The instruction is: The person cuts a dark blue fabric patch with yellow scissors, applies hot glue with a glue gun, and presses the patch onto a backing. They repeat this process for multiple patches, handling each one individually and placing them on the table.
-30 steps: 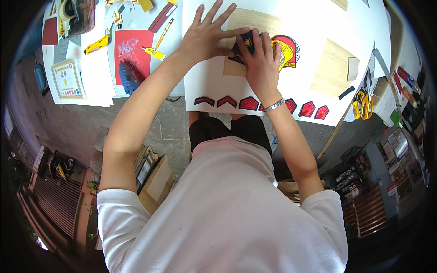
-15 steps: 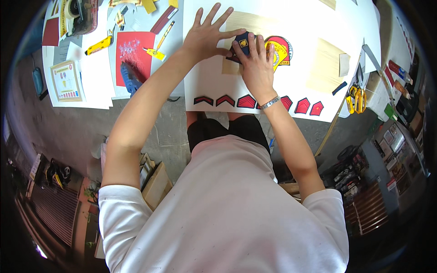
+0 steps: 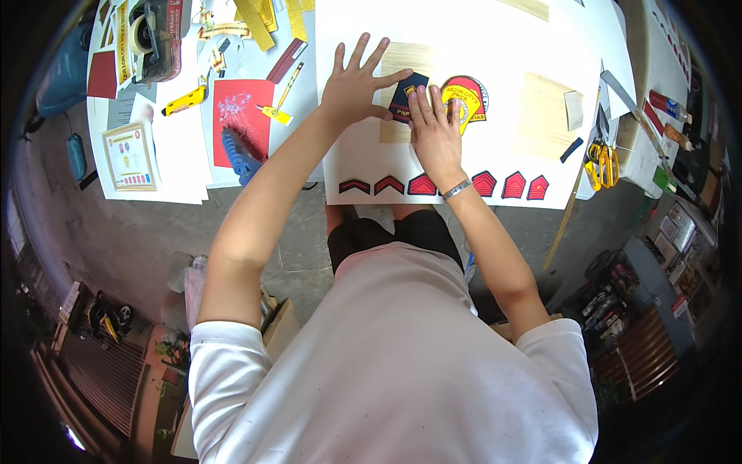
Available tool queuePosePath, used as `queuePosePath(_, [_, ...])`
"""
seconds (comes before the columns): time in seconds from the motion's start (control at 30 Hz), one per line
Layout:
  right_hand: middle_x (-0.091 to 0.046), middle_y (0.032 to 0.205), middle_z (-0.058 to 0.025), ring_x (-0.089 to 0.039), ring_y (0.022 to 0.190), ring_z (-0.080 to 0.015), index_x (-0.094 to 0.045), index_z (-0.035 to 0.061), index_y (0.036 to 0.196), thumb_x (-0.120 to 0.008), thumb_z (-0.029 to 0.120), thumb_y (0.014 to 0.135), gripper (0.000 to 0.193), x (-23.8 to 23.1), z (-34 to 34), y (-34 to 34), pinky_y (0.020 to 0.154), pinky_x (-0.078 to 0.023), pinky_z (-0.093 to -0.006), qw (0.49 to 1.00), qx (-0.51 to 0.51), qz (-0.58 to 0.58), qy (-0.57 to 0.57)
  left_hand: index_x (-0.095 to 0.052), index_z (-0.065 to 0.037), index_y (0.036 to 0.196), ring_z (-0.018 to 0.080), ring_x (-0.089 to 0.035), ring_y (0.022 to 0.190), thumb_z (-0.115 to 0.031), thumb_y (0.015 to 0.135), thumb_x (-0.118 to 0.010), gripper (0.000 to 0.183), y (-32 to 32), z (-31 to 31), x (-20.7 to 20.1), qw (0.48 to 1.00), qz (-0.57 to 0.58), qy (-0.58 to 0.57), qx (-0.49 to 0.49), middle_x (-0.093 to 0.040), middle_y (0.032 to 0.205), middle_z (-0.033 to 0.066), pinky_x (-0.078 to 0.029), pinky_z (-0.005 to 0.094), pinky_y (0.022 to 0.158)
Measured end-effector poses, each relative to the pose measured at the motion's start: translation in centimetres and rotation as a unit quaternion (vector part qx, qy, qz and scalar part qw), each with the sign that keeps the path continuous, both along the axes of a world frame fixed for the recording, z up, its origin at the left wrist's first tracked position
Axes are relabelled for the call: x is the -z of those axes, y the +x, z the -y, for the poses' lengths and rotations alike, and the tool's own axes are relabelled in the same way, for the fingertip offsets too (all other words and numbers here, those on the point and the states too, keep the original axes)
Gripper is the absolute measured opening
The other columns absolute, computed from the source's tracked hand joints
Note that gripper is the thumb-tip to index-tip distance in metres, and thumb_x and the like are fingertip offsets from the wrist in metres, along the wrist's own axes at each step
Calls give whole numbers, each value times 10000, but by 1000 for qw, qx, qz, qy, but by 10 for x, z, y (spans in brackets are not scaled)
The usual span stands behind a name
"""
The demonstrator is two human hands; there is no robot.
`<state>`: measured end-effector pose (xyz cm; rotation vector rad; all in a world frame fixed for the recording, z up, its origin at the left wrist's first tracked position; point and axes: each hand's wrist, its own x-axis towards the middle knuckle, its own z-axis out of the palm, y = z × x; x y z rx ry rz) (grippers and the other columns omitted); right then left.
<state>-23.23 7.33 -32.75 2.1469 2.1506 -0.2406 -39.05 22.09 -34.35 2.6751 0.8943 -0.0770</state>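
Counts on the board (image 3: pixel 495 155): 1 navy patch (image 3: pixel 399 104), 1 round patch (image 3: pixel 480 102) with a yellow patch (image 3: pixel 463 116) over it, 3 tan panels (image 3: pixel 539 124), 6 red chevrons (image 3: pixel 514 185) in a row along the near edge. Right wrist and watch (image 3: pixel 457 189) cut across that row; can't tell what's under them.

Navy patch sits left of board centre, over the leftmost panel. Long axis runs near-far, far end leaning right.

Left hand (image 3: pixel 357 87): fingers spread apart, index at the patch's far end, thumb at its left edge. Right hand (image 3: pixel 437 135): index, middle and ring close together, little finger slightly off, tips over the patch's right side, hiding part of it. Round patch just right of that hand. Neither hand clamps anything.

Board's right edge: ruler (image 3: pixel 622 91), scissors (image 3: pixel 607 164), dark strip (image 3: pixel 571 150).

Left of the board: red sheet (image 3: pixel 251 97), glue gun (image 3: pixel 238 157), pencil (image 3: pixel 291 87), yellow cutter (image 3: pixel 185 100), framed sheet (image 3: pixel 130 158).
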Motion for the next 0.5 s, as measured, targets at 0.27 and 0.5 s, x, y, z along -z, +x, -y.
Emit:
queuePosePath(0.27, [-493,1534,-83,-348,1492,-265,-504,81,1477,-573,227,975,528,3,19,-1,1216,-258,-464,999,-39,29,10,-364,-557,1502,403,-129,1548,-618,586,-832,1030,3,-1,-2,999,-40,-12,-2,-199,1684,84,-186,691,1178])
queuePosePath(0.5, [-484,1538,-99,-339,1496,-239,-486,59,1484,-537,199,983,523,0,24,-14,1224,-259,-397,997,-32,-65,-7,-348,-562,1506,406,-134,1546,-618,593,-833,1035,5,-2,-7,999,-51,-10,-2,-177,1688,90,-197,684,1181])
